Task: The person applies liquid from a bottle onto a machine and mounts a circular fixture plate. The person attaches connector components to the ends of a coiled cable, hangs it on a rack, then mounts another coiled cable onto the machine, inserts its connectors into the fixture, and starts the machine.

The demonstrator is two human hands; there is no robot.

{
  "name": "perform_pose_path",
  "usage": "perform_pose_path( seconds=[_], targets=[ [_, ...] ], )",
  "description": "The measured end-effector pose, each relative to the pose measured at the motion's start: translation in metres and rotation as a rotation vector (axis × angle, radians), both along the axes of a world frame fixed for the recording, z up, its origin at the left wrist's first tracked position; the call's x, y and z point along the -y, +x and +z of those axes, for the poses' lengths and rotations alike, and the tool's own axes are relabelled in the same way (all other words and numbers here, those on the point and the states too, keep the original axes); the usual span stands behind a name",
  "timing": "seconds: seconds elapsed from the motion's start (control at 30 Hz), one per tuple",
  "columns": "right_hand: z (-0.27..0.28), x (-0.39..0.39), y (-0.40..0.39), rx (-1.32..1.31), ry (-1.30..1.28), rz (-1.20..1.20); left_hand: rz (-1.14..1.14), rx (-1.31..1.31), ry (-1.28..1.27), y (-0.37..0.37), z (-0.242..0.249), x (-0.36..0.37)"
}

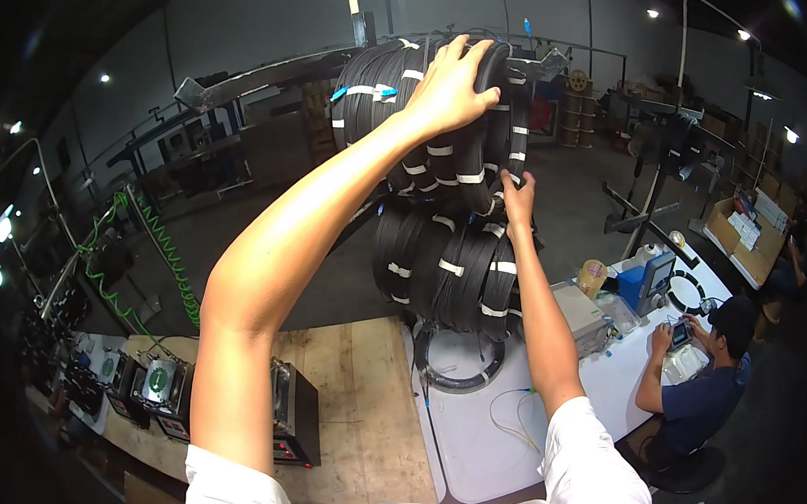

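Note:
Several coils of black cable [364, 127], bound with white ties, hang in a row from a metal rack bar [276, 70]. Blue connectors [386, 91] show on the coils at the left. My left hand [453, 86] reaches over the top of a black cable coil [469, 155] near the row's right end, its fingers over the far side and its thumb on the near side. Lower down, my right hand [518, 203] grips the coil's lower right edge; part of its fingers is hidden behind it. A second group of tied coils [448, 271] sits below.
A single coil [460, 383] lies on a white table [466, 447] beside a wooden tabletop [368, 405]. Dark machines [163, 390] stand at the left, near a green spiral hose [170, 267]. A seated person [702, 386] handles a small device at the right.

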State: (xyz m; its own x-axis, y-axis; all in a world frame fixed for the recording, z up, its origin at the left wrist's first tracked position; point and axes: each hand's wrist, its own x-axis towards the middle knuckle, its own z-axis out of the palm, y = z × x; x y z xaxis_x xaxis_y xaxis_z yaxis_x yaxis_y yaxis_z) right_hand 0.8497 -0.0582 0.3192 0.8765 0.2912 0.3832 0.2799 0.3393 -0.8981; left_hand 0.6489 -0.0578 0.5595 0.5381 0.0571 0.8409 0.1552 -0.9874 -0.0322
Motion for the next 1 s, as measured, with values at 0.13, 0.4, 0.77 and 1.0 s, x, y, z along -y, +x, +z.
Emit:
perform_pose_path(
  seconds=[0.13, 0.4, 0.77, 1.0],
  targets=[
    [0.013, 0.017, -0.01, -0.304, 0.255, 0.692, -0.112, -0.006, 0.008, -0.038, -0.03, 0.024],
    [0.024, -0.019, 0.011, -0.217, 0.155, 0.574, 0.089, 0.114, 0.086, -0.062, -0.094, 0.014],
    [-0.002, -0.045, 0.045, -0.145, 0.076, 0.461, 0.016, 0.016, 0.121, -0.097, -0.108, 0.015],
    [-0.031, -0.028, 0.098, 0.063, 0.011, 0.358, -0.06, -0.169, -0.029, -0.199, -0.16, 0.01]
  ],
)
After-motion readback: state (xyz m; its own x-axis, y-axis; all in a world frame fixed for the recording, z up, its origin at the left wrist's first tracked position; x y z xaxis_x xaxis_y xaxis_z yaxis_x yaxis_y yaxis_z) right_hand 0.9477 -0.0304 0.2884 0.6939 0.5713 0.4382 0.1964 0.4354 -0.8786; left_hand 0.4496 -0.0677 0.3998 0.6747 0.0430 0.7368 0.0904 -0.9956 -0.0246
